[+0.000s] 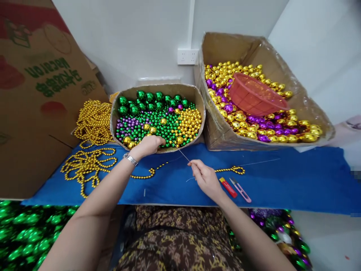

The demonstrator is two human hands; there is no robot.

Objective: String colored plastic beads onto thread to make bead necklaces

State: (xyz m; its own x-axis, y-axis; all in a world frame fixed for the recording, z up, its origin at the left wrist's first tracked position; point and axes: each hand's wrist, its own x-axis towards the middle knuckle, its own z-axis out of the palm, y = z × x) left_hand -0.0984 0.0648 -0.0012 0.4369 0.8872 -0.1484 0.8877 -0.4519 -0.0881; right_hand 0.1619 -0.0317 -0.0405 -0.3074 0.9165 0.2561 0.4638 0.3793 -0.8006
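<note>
My left hand (150, 146) reaches over the near rim of a cardboard box (201, 130) of loose beads, its fingers pinched together; what they hold, if anything, I cannot make out. Pinched in my right hand (203, 176) is a long thin needle (183, 154), its tip pointing up and left among the green beads (162, 122) and gold beads (190, 120). A thin thread trails below that hand. Strung gold beads (143, 176) lie on the blue cloth (169, 192) between my arms, and another strung gold end (237, 170) lies to the right.
Gold bead garlands (90, 160) are heaped at the left beside a tall carton (31, 113). A larger box (220, 139) holds gold and purple beads and a red basket (256, 96). A red and yellow packet (228, 187) and pink thread snips (240, 190) lie near the front edge.
</note>
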